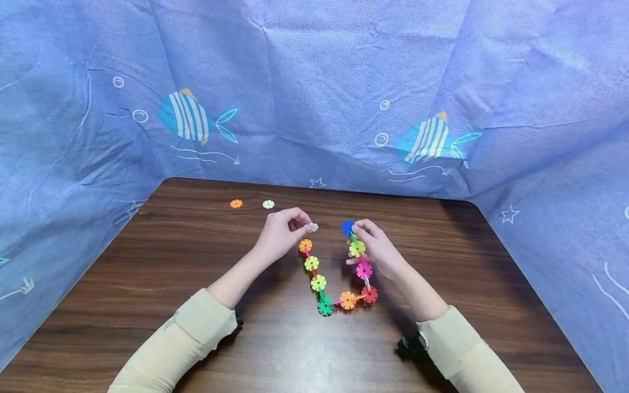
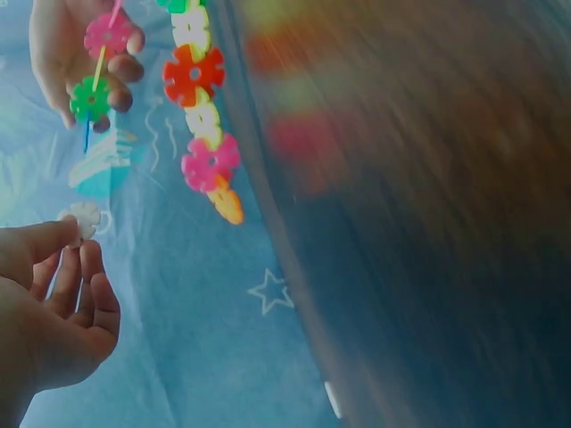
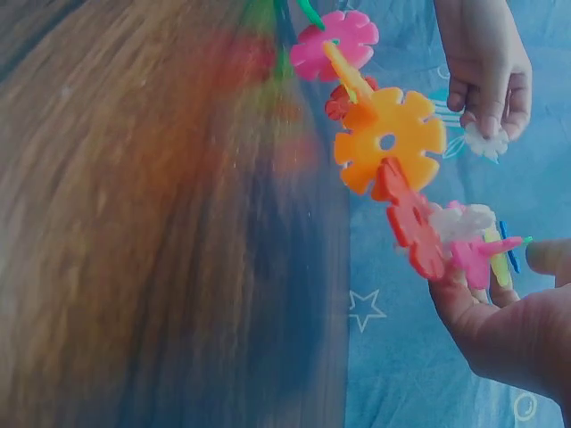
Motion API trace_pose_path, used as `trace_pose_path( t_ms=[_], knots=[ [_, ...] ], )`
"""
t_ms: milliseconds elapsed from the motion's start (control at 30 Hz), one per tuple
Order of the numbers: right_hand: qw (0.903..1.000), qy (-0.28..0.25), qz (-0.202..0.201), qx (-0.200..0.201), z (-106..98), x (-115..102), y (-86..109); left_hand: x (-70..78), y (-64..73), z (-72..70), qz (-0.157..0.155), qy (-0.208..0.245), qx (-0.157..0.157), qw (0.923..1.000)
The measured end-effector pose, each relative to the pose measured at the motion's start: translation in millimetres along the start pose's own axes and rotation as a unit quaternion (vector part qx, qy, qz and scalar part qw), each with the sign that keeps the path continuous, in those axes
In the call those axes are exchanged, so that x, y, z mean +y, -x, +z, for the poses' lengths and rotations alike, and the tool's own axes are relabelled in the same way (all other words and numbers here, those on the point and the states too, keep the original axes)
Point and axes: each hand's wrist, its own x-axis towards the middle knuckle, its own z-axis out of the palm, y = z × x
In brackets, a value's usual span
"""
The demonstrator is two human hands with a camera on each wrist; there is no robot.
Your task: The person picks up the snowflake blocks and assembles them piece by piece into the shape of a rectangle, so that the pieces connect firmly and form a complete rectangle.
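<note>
A chain of interlocking flower-shaped plastic discs (image 1: 348, 300) in several colours hangs in a U above the table. My right hand (image 1: 382, 252) pinches its blue end disc (image 1: 347, 227) between thumb and fingers, and other fingers lie behind the upper discs. From there the chain dips and rises to an orange disc (image 1: 306, 245) at its other end. Just above that orange end, my left hand (image 1: 281, 233) pinches a loose white disc (image 1: 313, 227) by its edge. The left wrist view also shows this white disc (image 2: 86, 217) between thumb and fingertips, apart from the chain.
Toward the table's far edge lie a loose orange disc (image 1: 236, 203) and a loose white disc (image 1: 268, 204). A blue curtain (image 1: 314, 98) printed with fish hangs behind and beside the dark wooden table (image 1: 172, 262). Black straps with cameras (image 1: 411, 344) sit at the wrists.
</note>
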Motion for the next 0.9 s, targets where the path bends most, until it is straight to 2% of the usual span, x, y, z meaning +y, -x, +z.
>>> trace_pose_path(
  t_ms=[233, 567, 900],
  knots=[
    [0.9998, 0.016, -0.009, 0.011, 6, 2, -1.9, 8.3, 0.8, 12.5, -0.011, 0.003, -0.004, 0.9999],
    [0.9992, 0.027, -0.028, 0.013, 13, 0, -1.1, 17.0, -0.5, 23.2, -0.023, 0.000, 0.002, 0.9997],
    [0.9985, 0.028, -0.044, 0.014, 20, -2, -1.5, 23.2, -0.6, 27.8, -0.008, -0.013, 0.000, 0.9999]
  ],
)
